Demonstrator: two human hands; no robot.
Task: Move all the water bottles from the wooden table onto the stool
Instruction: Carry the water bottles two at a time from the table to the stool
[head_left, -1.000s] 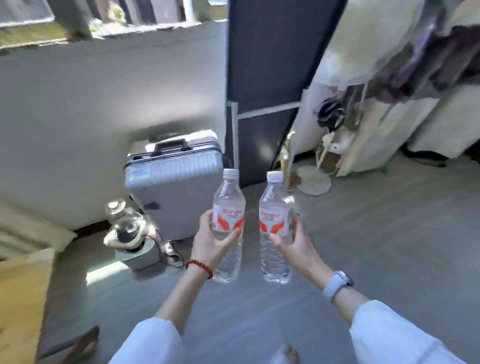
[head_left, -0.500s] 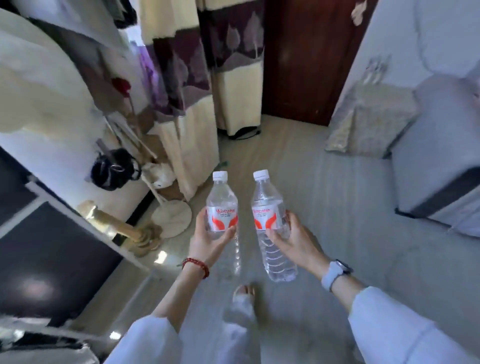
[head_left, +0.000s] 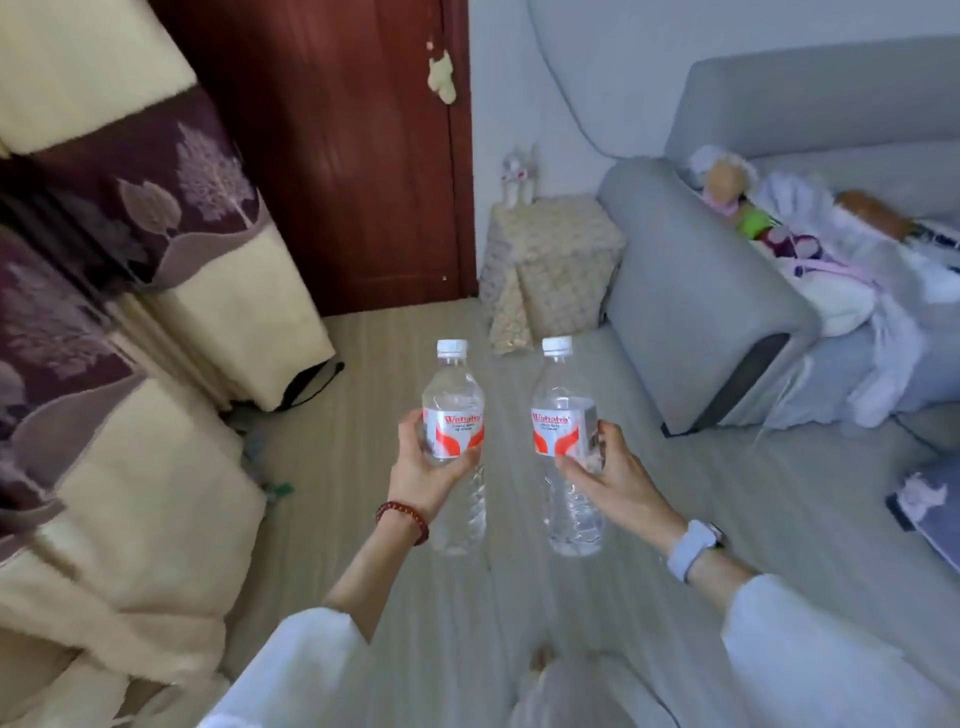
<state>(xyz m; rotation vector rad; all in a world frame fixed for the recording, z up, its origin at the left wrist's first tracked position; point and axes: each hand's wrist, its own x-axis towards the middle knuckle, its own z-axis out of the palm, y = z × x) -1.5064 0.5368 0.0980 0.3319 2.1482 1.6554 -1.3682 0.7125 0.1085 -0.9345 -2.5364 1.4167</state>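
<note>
I hold two clear water bottles with white caps and red-and-white labels, both upright at chest height over the floor. My left hand (head_left: 423, 467) grips the left bottle (head_left: 453, 410) around its label. My right hand (head_left: 615, 480) grips the right bottle (head_left: 563, 415) at and below its label. A cube-shaped stool (head_left: 556, 249) with a beige patterned cover stands ahead, against the wall beside the sofa's arm. The wooden table is out of view.
A grey sofa (head_left: 696, 291) with toys and clothes lies on the right. A dark red door (head_left: 358, 156) is ahead on the left. Cream and purple curtains (head_left: 130, 291) hang along the left. Bare grey floor (head_left: 374, 519) runs between them toward the stool.
The view has swung right, from the suitcase and dark panel past the curtains to the door, stool and sofa. Both hands keep their bottles upright in front of me.
</note>
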